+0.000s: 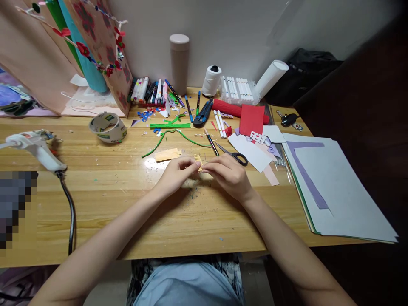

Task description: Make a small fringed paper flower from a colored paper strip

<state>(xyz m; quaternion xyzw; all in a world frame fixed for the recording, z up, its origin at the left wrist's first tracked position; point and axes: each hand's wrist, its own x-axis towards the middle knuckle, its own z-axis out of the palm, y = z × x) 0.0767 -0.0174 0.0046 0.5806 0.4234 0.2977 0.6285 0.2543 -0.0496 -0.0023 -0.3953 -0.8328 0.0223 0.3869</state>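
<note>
Between my two hands is a small strip of yellow-orange paper (198, 160) whose upper edge looks cut into a fringe. My left hand (178, 172) pinches it from the left with thumb and fingertips. From the right, my right hand (230, 173) pinches its lower end, fingers closed together. A wider piece of the same coloured paper (167, 155) lies just beyond my left hand. Scissors with dark handles (239, 158) rest beyond my right hand, next to a black marker (211, 143). A green wire stem (191, 141) curves across the table behind the hands.
A white glue gun (35, 148) with a black cord stands left, near a tape roll (108, 127). Further back are a blue utility knife (203, 113), red crepe paper (251, 120), thread spool (211, 80) and tumbler (179, 63). Paper sheets (347, 187) overhang the right front edge.
</note>
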